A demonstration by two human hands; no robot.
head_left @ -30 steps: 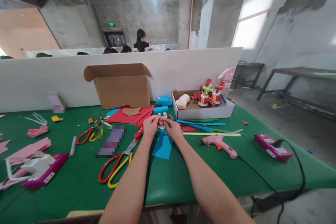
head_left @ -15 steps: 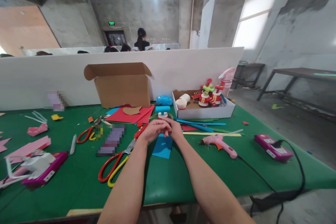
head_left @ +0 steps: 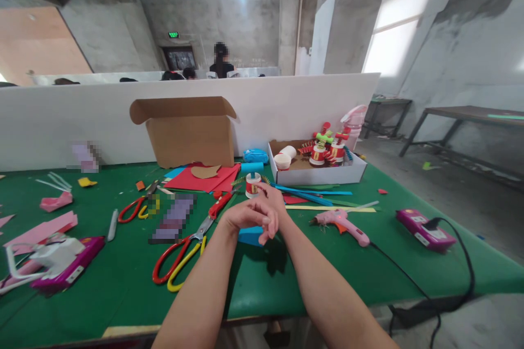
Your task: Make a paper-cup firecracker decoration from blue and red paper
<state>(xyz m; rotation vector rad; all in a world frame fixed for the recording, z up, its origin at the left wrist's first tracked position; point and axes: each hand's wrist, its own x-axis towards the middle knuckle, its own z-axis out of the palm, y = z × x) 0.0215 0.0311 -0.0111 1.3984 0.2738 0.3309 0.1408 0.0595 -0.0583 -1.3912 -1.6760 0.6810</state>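
My left hand hangs over a blue paper piece, wrist bent, its fingers loosely curved down and apart with nothing visible in them. Just behind it, my right hand points its fingers left towards a small white paper cup with a red band; whether they touch it I cannot tell. The left hand hides part of the right. Springy folded paper strips stick out beside the cup. Large scissors with red and yellow handles lie left of my left hand.
A pink glue gun lies at right, its cord running to a purple power strip. Behind are red paper sheets, a blue roll, blue strips and a white box with cup figures. A white partition stands behind.
My hands, together half a second ago, have come apart. The left has come down and nearer over the blue paper, and the cup now shows more fully.
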